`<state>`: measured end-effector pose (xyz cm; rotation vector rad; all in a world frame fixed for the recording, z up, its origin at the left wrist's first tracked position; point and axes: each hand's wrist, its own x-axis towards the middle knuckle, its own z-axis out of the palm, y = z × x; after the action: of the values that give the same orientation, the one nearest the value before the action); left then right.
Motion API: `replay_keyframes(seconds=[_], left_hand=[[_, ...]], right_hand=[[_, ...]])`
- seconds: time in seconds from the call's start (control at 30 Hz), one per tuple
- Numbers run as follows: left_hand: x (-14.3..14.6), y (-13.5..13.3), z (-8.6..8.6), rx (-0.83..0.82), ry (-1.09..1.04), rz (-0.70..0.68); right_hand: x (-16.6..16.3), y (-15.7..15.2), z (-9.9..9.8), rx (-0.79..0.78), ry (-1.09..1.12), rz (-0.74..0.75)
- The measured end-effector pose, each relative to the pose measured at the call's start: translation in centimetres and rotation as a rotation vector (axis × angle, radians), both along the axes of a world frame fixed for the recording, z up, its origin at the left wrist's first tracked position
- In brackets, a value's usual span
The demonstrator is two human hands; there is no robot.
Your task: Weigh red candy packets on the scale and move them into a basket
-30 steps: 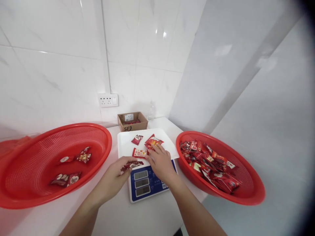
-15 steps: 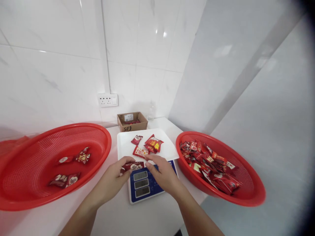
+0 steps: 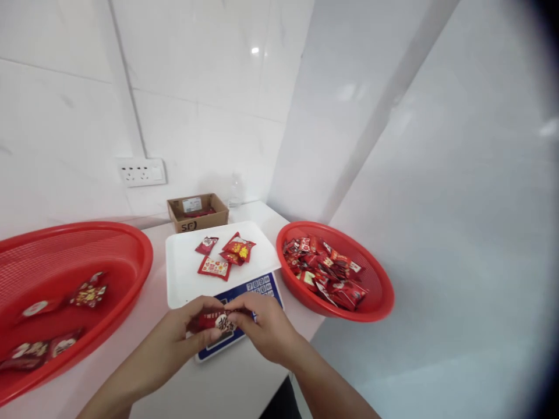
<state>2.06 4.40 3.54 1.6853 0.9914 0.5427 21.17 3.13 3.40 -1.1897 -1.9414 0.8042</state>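
Observation:
Between my two hands is a dark red candy packet [image 3: 220, 320] printed with white lettering. My left hand [image 3: 187, 334] pinches its left end, and my right hand [image 3: 262, 326] grips its right side near the top edge. The packet is held over the blue display panel of a digital scale [image 3: 238, 291], hiding part of it. Beyond my hands, the scale's white tray [image 3: 183, 273] carries several red packets: a small one [image 3: 207, 245], a flat flowered one [image 3: 214, 267] and a red and yellow pair [image 3: 238, 249].
On the left stands a large red basket [image 3: 142, 256] with a few packets inside. A smaller-looking red basket [image 3: 379, 297] on the right holds a heap of packets. An open cardboard box [image 3: 198, 223] and a clear bottle [image 3: 236, 191] sit against the wall.
The view has turned to the right, so things appear further left. My right hand has closed onto the packet, which was mainly in my left hand, and both hands are nearer to me.

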Motion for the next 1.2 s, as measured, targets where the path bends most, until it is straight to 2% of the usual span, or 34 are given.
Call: replay_keyframes(seconds=[0.1, 0.17, 0.27, 0.33, 0.37, 0.43, 0.5, 0.63, 0.73, 0.93, 1.2], left_hand=[[0.4, -0.1, -0.2, -0.014, 0.01, -0.003], [0.4, -0.1, -0.3, -0.009, 0.02, 0.023], [-0.3, 0.3, -0.5, 0.012, -0.007, 0.103], [-0.8, 0.6, -0.6, 0.033, -0.032, 0.148], [-1.1, 0.7, -0.6, 0.039, -0.043, 0.163], [-1.4, 0.9, -0.6, 0.042, -0.062, 0.177], [-1.5, 1.0, -0.6, 0.041, -0.075, 0.187], [-1.5, 1.0, -0.7, 0.049, -0.09, 0.194], [-1.5, 1.0, -0.8, 0.039, -0.11, 0.158], [-1.9, 1.1, -0.6, 0.064, -0.035, 0.186], [-1.9, 0.7, -0.1, 0.07, -0.083, 0.187]], right_hand=[[0.9, -0.6, 0.5, 0.036, -0.029, 0.034], [2.4, -0.1, 1.0, 0.059, -0.016, -0.004], [6.6, 2.6, 1.7, 0.105, 0.013, -0.227], [10.3, 5.2, 1.7, 0.11, -0.08, -0.388], [12.0, 6.6, 1.6, 0.073, -0.171, -0.423], [15.1, 8.9, 0.9, -0.129, -0.455, -0.371], [16.9, 10.4, 0.0, -0.215, -0.523, -0.307], [17.4, 11.6, -2.0, -0.269, -0.538, -0.205], [17.2, 11.9, -2.5, -0.241, -0.516, -0.248], [18.3, 12.0, -1.2, -0.126, -0.401, -0.454], [17.4, 11.4, 0.5, -0.021, -0.24, -0.519]])
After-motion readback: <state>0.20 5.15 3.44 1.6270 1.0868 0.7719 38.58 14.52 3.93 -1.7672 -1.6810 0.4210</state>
